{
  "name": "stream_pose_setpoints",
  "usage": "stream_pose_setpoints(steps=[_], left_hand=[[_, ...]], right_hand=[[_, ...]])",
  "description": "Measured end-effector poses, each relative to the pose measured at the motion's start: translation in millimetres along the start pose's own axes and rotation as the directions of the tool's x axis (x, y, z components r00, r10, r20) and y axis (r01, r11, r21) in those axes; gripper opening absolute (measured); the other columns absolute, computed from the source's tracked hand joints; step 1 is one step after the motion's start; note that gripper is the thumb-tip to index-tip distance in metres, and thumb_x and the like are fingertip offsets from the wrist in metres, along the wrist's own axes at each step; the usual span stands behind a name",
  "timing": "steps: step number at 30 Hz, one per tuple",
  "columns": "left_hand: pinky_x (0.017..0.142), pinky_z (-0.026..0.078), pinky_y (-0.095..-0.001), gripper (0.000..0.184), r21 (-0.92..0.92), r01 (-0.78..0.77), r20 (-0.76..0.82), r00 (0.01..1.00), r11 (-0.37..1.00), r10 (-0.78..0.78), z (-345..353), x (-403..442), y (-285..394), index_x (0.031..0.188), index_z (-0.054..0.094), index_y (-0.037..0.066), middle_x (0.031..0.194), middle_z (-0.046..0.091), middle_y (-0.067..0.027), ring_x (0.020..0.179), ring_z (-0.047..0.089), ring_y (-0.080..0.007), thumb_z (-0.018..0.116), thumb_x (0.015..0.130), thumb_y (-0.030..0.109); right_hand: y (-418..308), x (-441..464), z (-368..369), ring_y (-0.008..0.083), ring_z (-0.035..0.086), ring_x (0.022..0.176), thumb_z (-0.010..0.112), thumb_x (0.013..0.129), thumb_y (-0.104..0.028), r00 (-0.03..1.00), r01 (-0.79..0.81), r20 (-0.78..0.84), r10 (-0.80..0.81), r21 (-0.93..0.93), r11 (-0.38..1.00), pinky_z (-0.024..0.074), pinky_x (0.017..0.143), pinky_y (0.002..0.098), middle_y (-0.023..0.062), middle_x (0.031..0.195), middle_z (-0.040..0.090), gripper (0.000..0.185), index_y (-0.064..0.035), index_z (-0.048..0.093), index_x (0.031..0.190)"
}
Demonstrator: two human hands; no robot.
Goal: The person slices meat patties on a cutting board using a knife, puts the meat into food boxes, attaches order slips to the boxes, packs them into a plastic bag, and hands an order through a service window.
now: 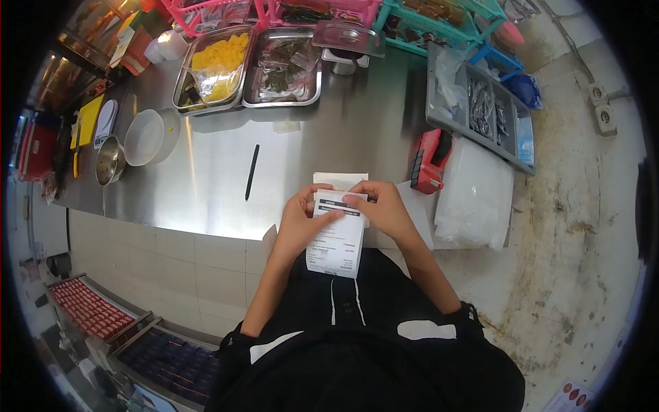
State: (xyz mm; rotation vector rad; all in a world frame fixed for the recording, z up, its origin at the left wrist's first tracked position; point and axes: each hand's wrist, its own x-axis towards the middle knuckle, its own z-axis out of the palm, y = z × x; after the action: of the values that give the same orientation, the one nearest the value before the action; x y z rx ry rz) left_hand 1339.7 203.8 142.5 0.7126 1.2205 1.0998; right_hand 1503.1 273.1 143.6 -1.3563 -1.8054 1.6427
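A printed paper receipt [336, 244] hangs in front of my body at the counter's front edge. My left hand [303, 220] is closed on its upper left side, thumb lying across the print. At the upper right edge, my right hand [382, 207] pinches the same receipt between thumb and fingers. Just behind the receipt is a pale, flat paper item [341, 179], partly covered by my hands; whether I am also holding it, I cannot tell. To the left of my hands, a slim black pen [252, 172] lies on the steel counter [213, 158].
Steel trays [317, 96] of yellow food and wrapped packets stand at the back, before pink and green baskets [439, 42]. On the right are a red tape dispenser [431, 161], plastic bags [475, 196] and a grey cutlery tray [484, 141]. Bowls [110, 161] sit at left.
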Motion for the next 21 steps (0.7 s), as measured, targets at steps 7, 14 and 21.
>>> stream_pose_setpoints(steps=[7,14,21], left_hand=[[0.07,0.052,-0.0283,0.052,0.341,-0.053,-0.324,0.93,0.938,0.17,6.6,7.0,-42.0,0.119,0.038,0.001,0.09,0.062,-0.0175,0.082,0.063,-0.0208,0.064,0.075,-0.001],[0.08,0.048,-0.0335,0.063,0.287,-0.052,-0.471,0.862,0.957,0.188,28.1,0.8,-39.9,0.127,0.031,0.001,0.107,0.053,-0.0207,0.097,0.058,-0.028,0.063,0.073,-0.001],[0.101,0.025,-0.047,0.065,0.936,0.051,-0.226,0.845,0.348,0.484,61.5,5.1,-42.8,0.127,0.029,-0.007,0.135,0.028,-0.0252,0.127,0.027,-0.0381,0.059,0.079,0.024]], right_hand=[[23.8,27.8,8.7,0.0203,0.056,0.071,0.067,0.071,-0.021,0.97,0.149,-0.136,-0.203,-0.329,0.933,0.041,0.067,0.033,0.0083,0.072,0.063,0.016,-0.0059,0.067,0.075],[33.1,49.3,10.4,0.0208,0.054,0.063,0.07,0.068,-0.022,0.929,0.254,-0.124,-0.35,-0.474,0.843,0.0416,0.059,0.0331,0.0081,0.062,0.058,0.016,-0.0075,0.068,0.074],[31.5,51.9,8.3,0.021,0.052,0.062,0.071,0.066,-0.024,0.946,0.178,-0.183,-0.268,-0.398,0.9,0.0399,0.061,0.0349,0.0071,0.061,0.058,0.017,-0.0081,0.067,0.072]])
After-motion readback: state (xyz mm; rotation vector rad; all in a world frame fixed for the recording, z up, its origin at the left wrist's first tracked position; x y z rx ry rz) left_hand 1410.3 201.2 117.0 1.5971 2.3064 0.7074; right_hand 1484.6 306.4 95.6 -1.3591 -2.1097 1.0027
